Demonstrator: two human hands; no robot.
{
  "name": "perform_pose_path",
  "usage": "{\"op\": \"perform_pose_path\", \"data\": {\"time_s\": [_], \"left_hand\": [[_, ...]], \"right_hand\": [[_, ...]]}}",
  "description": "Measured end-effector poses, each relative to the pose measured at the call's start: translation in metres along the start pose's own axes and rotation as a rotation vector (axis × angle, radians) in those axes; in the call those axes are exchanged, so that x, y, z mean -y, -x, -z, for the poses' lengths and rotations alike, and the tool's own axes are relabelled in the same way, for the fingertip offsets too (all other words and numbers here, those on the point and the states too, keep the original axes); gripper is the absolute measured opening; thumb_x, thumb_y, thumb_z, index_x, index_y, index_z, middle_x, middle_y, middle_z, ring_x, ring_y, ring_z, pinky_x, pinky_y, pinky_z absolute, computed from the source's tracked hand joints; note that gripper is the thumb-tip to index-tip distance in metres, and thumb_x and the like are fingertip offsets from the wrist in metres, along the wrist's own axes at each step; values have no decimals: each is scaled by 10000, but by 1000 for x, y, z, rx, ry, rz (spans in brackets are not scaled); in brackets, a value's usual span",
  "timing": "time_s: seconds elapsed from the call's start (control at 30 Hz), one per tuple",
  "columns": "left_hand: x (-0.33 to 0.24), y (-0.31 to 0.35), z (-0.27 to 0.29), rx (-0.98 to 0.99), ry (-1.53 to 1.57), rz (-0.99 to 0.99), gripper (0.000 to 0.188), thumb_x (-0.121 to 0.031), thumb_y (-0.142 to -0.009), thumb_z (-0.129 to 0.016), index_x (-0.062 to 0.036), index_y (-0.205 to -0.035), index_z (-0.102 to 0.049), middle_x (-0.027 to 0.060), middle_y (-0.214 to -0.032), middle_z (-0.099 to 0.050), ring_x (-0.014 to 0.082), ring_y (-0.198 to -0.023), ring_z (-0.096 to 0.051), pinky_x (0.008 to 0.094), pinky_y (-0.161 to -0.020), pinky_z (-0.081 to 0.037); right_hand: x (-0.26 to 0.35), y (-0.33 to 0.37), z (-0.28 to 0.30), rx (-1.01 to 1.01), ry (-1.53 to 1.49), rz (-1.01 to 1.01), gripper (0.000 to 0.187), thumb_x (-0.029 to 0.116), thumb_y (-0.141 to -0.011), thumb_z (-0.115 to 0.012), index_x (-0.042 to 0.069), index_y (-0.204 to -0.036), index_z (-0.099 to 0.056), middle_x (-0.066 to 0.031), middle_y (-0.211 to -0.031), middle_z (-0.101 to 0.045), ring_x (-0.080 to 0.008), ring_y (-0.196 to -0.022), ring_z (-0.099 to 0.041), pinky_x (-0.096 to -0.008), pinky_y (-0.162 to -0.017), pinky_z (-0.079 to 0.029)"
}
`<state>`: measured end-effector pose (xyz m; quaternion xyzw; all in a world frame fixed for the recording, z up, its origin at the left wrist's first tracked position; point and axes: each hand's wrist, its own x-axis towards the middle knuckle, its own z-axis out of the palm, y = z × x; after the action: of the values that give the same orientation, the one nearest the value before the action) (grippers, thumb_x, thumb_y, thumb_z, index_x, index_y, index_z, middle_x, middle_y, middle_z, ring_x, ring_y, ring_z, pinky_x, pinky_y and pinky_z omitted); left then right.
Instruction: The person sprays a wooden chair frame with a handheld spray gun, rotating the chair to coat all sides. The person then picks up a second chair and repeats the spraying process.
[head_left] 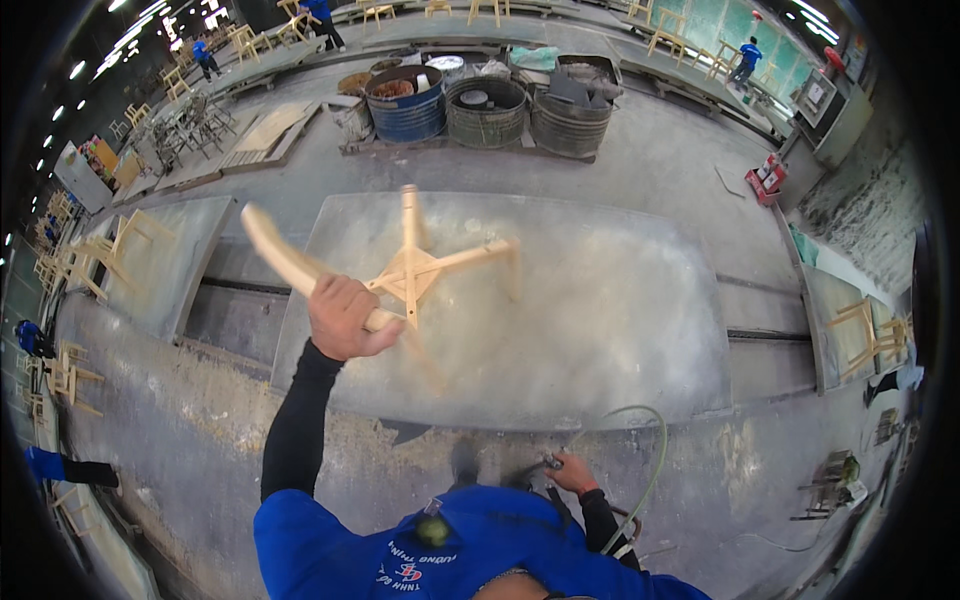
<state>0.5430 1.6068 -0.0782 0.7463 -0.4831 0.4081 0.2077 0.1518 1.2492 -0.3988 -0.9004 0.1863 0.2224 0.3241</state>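
Observation:
My left hand (343, 318) is closed around the curved pale wood rail of a chair frame (412, 272). The frame is tilted above a flat grey board, and its crossed bars and legs point away from me and to the right. Close to my body on the right, my right hand (572, 473) is wrapped round what looks like a spray gun (551, 462), dark and small in the picture. A pale green hose (663, 440) loops beside that hand.
The grey board (640, 330) lies in front of me, with dark floor gaps at both sides. Large drums (405, 110) stand beyond it. Other chairs rest on boards to the left (120, 245) and right (865, 332). A red crate (767, 180) is at the far right. Several people in blue work farther off.

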Motion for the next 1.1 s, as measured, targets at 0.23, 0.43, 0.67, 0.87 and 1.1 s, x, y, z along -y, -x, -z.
{"op": "perform_pose_path", "data": {"time_s": [0.23,0.43,0.67,0.87,1.1], "left_hand": [[-20,25,22,-90,137,88,178,-174,-786,-701,-60,-723,-581,96,-768,-579,335,-809,-620,592,-1050,-440],[-47,19,-1,-189,234,206,99,-76,-779,-681,-57,-735,-594,95,-803,-611,308,-823,-614,578,-1068,-414],[66,-31,-46,-399,209,694,286,-232,-961,-712,32,-859,-671,174,-798,-646,330,-732,-594,425,-733,-486],[208,-70,-59,-298,5,723,403,-370,-985,-682,22,-897,-704,148,-792,-688,249,-736,-639,375,-733,-506],[228,-73,-58,-283,189,825,464,-442,-973,-714,15,-897,-694,103,-786,-677,170,-724,-629,338,-697,-517]], "right_hand": [[15,13,10,-81,-26,-14,612,456,-850,-748,40,-1296,-697,-227,-1241,-709,-407,-1155,-672,-462,-1020,-526],[33,35,24,2,-267,-164,507,442,-900,-739,40,-1208,-724,-183,-1096,-762,-351,-1030,-733,-420,-814,-589],[84,87,86,4,-1054,-273,371,398,-1028,-654,46,-1136,-698,-80,-1026,-766,-126,-854,-731,-226,-482,-442],[134,110,142,-208,-996,-2,416,357,-1051,-632,21,-1295,-660,-111,-1084,-764,-123,-836,-715,-225,-507,-458],[166,125,173,-552,-608,236,513,219,-1006,-715,-12,-1443,-579,-114,-1022,-758,-140,-925,-690,-305,-839,-561]]}}
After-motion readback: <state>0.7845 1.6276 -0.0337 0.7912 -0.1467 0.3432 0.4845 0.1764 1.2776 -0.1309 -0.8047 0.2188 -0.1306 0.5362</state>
